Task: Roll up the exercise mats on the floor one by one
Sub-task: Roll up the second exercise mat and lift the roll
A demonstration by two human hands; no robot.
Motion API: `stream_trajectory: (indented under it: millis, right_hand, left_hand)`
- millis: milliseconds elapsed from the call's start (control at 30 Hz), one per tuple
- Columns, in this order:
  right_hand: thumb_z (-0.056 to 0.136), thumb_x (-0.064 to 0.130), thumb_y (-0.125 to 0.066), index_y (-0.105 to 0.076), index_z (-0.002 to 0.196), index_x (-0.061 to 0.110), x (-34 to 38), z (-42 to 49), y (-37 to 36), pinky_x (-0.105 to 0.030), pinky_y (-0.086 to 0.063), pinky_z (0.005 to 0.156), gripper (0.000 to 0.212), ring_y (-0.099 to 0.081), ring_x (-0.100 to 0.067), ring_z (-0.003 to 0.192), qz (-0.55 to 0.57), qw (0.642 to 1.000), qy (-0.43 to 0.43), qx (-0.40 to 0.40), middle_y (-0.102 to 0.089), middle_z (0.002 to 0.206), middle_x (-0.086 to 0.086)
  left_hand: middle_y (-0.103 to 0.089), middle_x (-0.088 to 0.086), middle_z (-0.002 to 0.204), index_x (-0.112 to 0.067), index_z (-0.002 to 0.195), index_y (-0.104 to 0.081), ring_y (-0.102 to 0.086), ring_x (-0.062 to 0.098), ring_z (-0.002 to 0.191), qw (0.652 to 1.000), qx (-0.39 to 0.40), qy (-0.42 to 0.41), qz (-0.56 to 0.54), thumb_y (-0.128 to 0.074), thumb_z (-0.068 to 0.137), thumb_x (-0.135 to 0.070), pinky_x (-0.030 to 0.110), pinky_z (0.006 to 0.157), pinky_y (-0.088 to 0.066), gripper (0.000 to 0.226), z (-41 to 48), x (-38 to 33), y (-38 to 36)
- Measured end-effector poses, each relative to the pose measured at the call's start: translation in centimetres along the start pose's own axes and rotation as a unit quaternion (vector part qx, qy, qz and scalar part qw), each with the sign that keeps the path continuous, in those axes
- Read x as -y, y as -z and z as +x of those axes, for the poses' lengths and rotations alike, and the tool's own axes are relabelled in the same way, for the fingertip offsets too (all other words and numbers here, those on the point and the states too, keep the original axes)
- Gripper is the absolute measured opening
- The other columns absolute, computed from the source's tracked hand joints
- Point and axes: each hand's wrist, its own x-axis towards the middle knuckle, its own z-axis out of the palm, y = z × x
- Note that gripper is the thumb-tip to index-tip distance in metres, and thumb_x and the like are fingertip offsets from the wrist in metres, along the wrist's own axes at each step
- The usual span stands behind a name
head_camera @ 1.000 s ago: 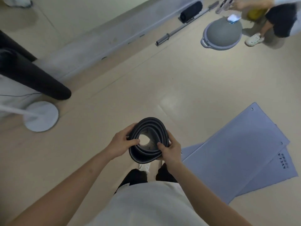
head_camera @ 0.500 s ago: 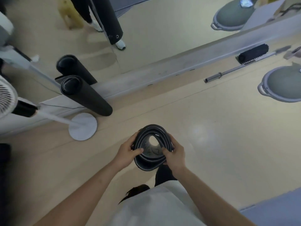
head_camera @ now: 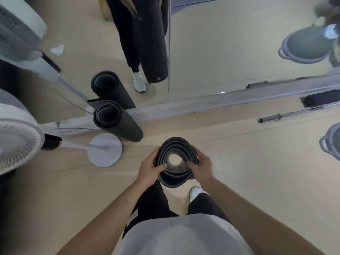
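I hold a rolled black exercise mat (head_camera: 174, 178) upright in front of me and look down into its open end. My left hand (head_camera: 150, 169) grips its left side, thumb hooked over the rim. My right hand (head_camera: 201, 167) grips its right side the same way. A second rolled black mat (head_camera: 117, 122) stands leaning against the mirror wall ahead to the left. No flat mat is in view.
A white standing fan (head_camera: 16, 140) with a round base (head_camera: 105, 152) stands at the left beside the leaning mat. A mirror wall (head_camera: 230, 52) runs across ahead. A barbell (head_camera: 276, 116) and a grey balance dome (head_camera: 331, 142) lie at the right.
My view has turned left and moved closer to the mirror wall. The flat blue-grey mats have dropped out of view. Both hands keep the same hold on the rolled mat.
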Motion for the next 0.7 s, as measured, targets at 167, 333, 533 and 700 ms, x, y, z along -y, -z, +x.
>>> stream_trajectory:
  millis: [167, 333, 533, 700]
  right_hand:
    - [0.093, -0.005, -0.061, -0.064, 0.126, 0.044, 3.7, 7.3, -5.8, -0.054, -0.064, 0.059, 0.059, -0.077, -0.030, 0.085, 0.016, 0.999, -0.029, -0.028, -0.078, 0.096, -0.007]
    - [0.092, -0.006, -0.059, -0.061, 0.139, 0.033, 5.4, 14.5, -10.4, -0.054, -0.064, 0.059, 0.062, -0.077, -0.031, 0.081, 0.025, 0.998, -0.045, -0.033, -0.077, 0.096, -0.004]
    - [0.094, -0.008, -0.056, -0.063, 0.127, 0.040, 6.8, 21.2, -14.1, -0.055, -0.064, 0.060, 0.059, -0.076, -0.039, 0.082, 0.047, 0.997, -0.048, -0.035, -0.076, 0.096, -0.006]
    - [0.095, -0.008, -0.055, -0.061, 0.138, 0.033, 7.4, 25.1, -16.9, -0.052, -0.065, 0.061, 0.060, -0.074, -0.034, 0.085, 0.091, 0.994, -0.056, -0.035, -0.073, 0.096, -0.001]
  left_hand:
    - [-0.067, -0.039, 0.106, -0.052, 0.123, -0.057, -0.063, -0.013, 0.105, 0.999, -0.036, -0.006, -0.006, -0.073, 0.086, 0.005, 0.022, 0.098, -0.051, 0.070, 8.4, -1.0, 4.9]
    - [-0.070, -0.029, 0.111, -0.048, 0.125, -0.061, -0.066, 0.008, 0.114, 0.999, -0.039, 0.001, 0.012, -0.074, 0.086, 0.001, 0.040, 0.105, -0.053, 0.064, 15.8, -1.2, 8.6]
    - [-0.070, -0.010, 0.124, -0.026, 0.146, -0.056, -0.065, 0.018, 0.121, 0.991, -0.095, 0.019, 0.088, -0.072, 0.089, -0.004, 0.039, 0.108, -0.050, 0.064, 21.6, -1.2, 10.6]
    - [-0.067, 0.003, 0.136, -0.018, 0.152, -0.049, -0.061, 0.027, 0.128, 0.971, -0.165, 0.015, 0.173, -0.070, 0.095, -0.012, 0.045, 0.111, -0.047, 0.061, 24.7, -1.3, 11.9]
